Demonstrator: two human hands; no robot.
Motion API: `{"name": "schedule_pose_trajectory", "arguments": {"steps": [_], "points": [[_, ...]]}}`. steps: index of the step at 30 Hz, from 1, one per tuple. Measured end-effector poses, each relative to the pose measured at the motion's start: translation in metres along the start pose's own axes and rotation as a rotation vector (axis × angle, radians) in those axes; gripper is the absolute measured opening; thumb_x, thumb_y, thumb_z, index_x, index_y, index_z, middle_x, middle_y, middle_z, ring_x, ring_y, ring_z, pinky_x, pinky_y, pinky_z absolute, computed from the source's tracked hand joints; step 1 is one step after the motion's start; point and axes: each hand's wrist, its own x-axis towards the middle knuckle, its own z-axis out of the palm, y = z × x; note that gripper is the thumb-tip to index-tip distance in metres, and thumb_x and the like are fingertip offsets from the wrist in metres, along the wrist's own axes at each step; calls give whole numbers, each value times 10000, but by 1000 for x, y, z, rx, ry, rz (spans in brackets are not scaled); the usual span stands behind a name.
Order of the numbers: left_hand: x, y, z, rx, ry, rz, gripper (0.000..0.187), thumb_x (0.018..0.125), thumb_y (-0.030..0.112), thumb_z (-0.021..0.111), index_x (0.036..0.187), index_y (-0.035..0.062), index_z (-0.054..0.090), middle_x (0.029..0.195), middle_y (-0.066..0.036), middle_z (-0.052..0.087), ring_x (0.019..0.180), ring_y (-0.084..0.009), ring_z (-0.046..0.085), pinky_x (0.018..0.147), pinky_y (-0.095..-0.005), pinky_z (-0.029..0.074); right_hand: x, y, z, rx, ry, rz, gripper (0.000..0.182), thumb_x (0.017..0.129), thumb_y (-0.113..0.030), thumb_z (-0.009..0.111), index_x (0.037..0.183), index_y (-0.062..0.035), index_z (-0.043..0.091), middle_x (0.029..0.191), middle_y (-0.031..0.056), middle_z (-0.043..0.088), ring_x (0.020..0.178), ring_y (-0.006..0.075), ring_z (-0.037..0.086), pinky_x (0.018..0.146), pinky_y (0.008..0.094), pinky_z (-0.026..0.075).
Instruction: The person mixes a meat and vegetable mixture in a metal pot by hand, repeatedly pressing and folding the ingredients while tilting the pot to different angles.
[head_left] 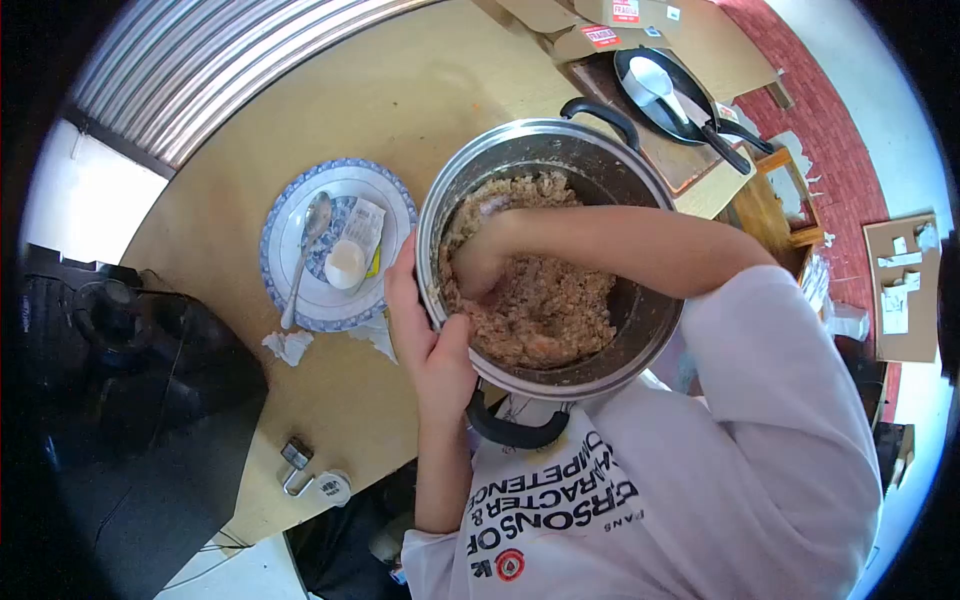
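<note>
A large steel pot (652, 352) with black handles stands close to my body, tilted toward the camera. My left hand (432, 345) grips its left rim, with the thumb over the edge and the fingers along the outer wall. Inside lies a brownish, crumbly ground mixture (555, 310) that looks moist. My right hand (485, 255) reaches down into this mixture at the pot's left side. Its fingers are mostly buried and blurred, so their pose is hidden.
Left of the pot, a blue-rimmed plate (280, 240) holds a spoon (304, 258), a white round item (346, 264) and a small packet (366, 224). A padlock (297, 466) lies nearer the front. A black frying pan (640, 98) sits at the back right.
</note>
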Motion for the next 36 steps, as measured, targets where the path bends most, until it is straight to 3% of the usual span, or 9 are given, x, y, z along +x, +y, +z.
{"name": "schedule_pose_trajectory", "arguments": {"steps": [2, 10, 12, 16, 23, 29, 31, 33, 36], "points": [[-2, 0, -1, 9, 2, -5, 731, 608, -38, 444, 1339, -54, 428, 1283, -159, 473, 1263, -276, 414, 1103, -354, 249, 17, 1, 6, 99, -414, 116, 466, 751, -298, 604, 1081, 27, 658, 1055, 212, 670, 1010, 337, 623, 885, 439, 451], [-4, 2, 0, -61, 2, -45, 746, 600, -22, 448, 1345, -55, 417, 1302, -158, 454, 1271, -260, 417, 1101, -359, 267, 17, 5, 43, 92, -303, 27, 420, 834, -307, 555, 1049, 43, 646, 1033, 245, 657, 967, 359, 632, 840, 448, 487], [-1, 0, -1, -64, 5, -56, 750, 599, -24, 449, 1347, -54, 415, 1304, -158, 453, 1276, -255, 414, 1100, -359, 269, -73, -36, -26, -25, -203, 292, 392, 848, -286, 534, 1024, 46, 645, 1001, 263, 650, 952, 375, 637, 823, 458, 495], [-5, -6, 0, -123, 41, -52, 759, 597, -35, 457, 1355, -50, 417, 1288, -152, 467, 1259, -247, 430, 1094, -350, 278, -144, -10, -25, -39, 140, 606, 469, 906, -368, 491, 1091, 48, 601, 1027, 307, 620, 995, 400, 616, 891, 480, 473], [-1, 0, -2, 11, 12, 21, 724, 592, -35, 463, 1316, -56, 471, 1257, -160, 496, 1209, -268, 462, 1076, -349, 293, -58, 35, 35, 453, 682, 813, 599, 990, -467, 302, 1289, 26, 466, 1234, 326, 530, 1154, 408, 543, 1037, 435, 369], [1, -4, -2, 28, 29, 42, 742, 576, -30, 466, 1317, -57, 474, 1220, -150, 512, 1193, -255, 474, 1063, -344, 310, -10, 41, 20, 380, 635, 231, 469, 942, -350, 394, 1158, 5, 611, 1169, 230, 621, 1073, 333, 596, 976, 427, 419], [2, -5, -3, 5, 34, 22, 746, 572, -31, 469, 1317, -60, 476, 1223, -149, 511, 1179, -250, 484, 1055, -340, 322, -14, 10, -1, 535, 199, 63, 418, 893, -317, 445, 1056, -3, 668, 1094, 206, 657, 983, 313, 610, 922, 426, 439], [1, -6, -3, -20, 42, 0, 750, 568, -33, 471, 1318, -63, 478, 1226, -148, 511, 1165, -246, 495, 1046, -336, 334, -9, -11, 3, 602, 146, 84, 423, 875, -338, 472, 1037, -3, 673, 1037, 212, 665, 913, 303, 612, 866, 420, 449], [0, -6, -2, -93, 75, 7, 769, 557, -45, 475, 1325, -67, 478, 1231, -136, 506, 1180, -232, 504, 1033, -321, 358, -19, -35, 4, 237, -153, -111, 448, 836, -369, 486, 1024, -8, 676, 1007, 214, 668, 928, 313, 620, 862, 430, 448]]}}
